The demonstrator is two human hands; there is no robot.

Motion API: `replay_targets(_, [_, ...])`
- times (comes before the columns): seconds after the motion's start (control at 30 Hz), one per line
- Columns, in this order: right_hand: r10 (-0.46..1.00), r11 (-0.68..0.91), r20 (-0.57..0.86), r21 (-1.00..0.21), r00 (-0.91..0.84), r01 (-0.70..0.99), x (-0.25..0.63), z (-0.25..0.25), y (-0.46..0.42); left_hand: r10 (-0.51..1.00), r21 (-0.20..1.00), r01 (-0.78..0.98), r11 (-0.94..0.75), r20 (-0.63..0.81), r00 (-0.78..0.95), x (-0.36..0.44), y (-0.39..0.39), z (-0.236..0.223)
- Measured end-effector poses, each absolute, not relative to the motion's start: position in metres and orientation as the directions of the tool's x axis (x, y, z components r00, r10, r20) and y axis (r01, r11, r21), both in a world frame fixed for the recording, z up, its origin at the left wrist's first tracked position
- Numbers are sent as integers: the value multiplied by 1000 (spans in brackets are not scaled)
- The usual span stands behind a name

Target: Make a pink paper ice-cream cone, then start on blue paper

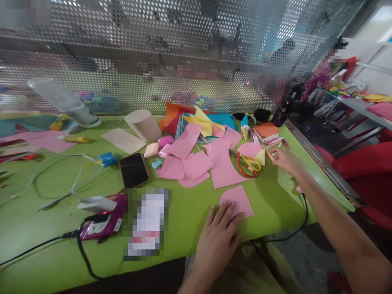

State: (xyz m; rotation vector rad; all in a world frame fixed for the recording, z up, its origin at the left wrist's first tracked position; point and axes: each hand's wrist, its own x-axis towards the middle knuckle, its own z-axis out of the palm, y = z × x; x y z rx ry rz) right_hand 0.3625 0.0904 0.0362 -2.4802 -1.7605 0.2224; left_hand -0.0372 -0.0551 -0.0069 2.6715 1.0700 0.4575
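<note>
My left hand (219,232) lies flat with fingers spread on a small pink paper piece (243,200) near the table's front edge. One corner of that piece is rounded. Further right, my right hand (288,161) reaches forward and pinches the near end of a slim pencil (267,152). Just left of it are scissors (247,164) with red and yellow handles. Beyond my right fingers lie several pens (272,139). Overlapping pink paper sheets (197,165) cover the middle of the table.
A dark-screened phone (134,170) and a purple power strip (102,224) with cables are on the left of the green table (183,204). Behind stand a paper roll (143,124) and a tilted clear bottle (64,102), before a perforated metal screen (128,65). A red chair (367,167) is at right.
</note>
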Motion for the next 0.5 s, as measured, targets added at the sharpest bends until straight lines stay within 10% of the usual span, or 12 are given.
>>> replay_targets(0.5, [955,-235,5,-598,297,767,361,61,39,715,417,588,-693,297,633,-39,-52,-1])
